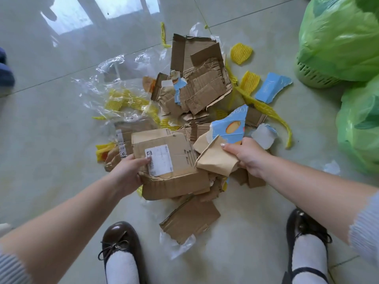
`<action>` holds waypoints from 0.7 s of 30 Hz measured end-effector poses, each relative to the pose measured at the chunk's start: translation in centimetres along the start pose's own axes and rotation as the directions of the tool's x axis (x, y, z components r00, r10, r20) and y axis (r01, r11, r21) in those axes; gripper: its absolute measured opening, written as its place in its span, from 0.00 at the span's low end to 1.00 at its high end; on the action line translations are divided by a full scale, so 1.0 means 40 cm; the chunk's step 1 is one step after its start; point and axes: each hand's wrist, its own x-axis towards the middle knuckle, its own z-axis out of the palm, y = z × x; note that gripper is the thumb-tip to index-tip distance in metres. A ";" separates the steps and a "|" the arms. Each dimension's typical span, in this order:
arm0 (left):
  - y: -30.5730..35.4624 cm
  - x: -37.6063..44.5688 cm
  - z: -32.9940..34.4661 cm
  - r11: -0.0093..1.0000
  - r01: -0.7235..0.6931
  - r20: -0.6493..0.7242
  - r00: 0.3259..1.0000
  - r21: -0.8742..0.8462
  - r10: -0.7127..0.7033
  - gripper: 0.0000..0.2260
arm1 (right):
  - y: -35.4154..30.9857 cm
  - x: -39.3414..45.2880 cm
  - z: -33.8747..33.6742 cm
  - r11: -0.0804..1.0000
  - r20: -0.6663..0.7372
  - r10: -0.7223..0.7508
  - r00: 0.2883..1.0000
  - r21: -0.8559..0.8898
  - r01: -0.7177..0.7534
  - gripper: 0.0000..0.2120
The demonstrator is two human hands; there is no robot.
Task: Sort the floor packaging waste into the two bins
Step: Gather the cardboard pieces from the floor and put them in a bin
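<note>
While the left hand [131, 169] grips the labelled cardboard sheet [164, 160] at its left edge, torn cardboard scraps [217, 158] are pinched by the right hand [244, 154]; the green-bagged bins [338, 37] lie well right of the pile, nearer that hand.

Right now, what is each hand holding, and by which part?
The left hand grips the labelled cardboard piece by its left edge. The right hand pinches the tan cardboard scrap at its right edge.

head cam | looks steeply down, forward | near | floor [51, 140], arm's reach | single view
</note>
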 end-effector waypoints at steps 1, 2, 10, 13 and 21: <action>0.006 0.009 0.009 0.999 0.019 -0.007 1.000 0.025 -0.019 0.10 | 0.001 0.008 0.004 0.999 -0.019 0.000 1.000 -0.049 -0.001 0.23; 0.012 0.018 0.016 0.998 0.034 -0.015 0.999 0.046 -0.033 0.11 | 0.000 0.012 0.007 0.995 -0.047 -0.008 0.999 -0.104 0.003 0.24; 0.028 0.027 0.037 0.996 0.006 -0.041 0.999 0.087 -0.002 0.11 | -0.006 0.017 -0.006 0.970 -0.214 -0.174 0.961 -0.205 0.130 0.17; 0.041 0.014 0.025 0.993 -0.071 -0.081 0.994 0.094 0.078 0.11 | -0.008 -0.002 -0.027 0.965 -0.261 -0.237 0.936 -0.172 0.197 0.14; 0.127 -0.132 -0.007 0.920 -0.360 -0.120 0.917 0.155 0.380 0.11 | -0.029 -0.081 -0.088 0.937 -0.260 -0.316 0.912 0.065 0.343 0.07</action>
